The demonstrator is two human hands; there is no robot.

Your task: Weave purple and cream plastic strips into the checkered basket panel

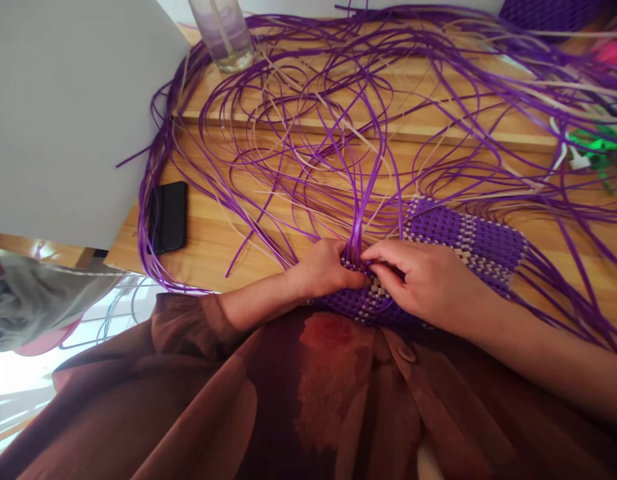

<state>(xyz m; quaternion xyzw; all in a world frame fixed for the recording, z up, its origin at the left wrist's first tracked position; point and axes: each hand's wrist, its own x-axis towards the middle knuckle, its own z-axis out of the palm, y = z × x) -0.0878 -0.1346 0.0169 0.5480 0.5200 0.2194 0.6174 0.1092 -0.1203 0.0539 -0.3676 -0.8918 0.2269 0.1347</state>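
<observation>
A purple and cream woven piece (353, 303) lies at the table's near edge, against my clothing. My left hand (328, 268) grips its left part, thumb on top of the weave, beside a bundle of upright purple strands (358, 227). Close to that thumb, my right hand (418, 277) pinches at the weave with thumb and index finger; the bit between the fingertips is too small to make out. A second woven section (463, 240) in purple with cream bands lies flat beyond my right hand, with long loose strands running from its edges.
Tangled purple and cream strands (308, 100) spread over the wooden table (208, 233) and its raised back ledge. A black phone (169, 217) lies at the left, a clear glass (225, 40) stands behind. Green material (595, 140) and a white connector (579, 160) are at the right.
</observation>
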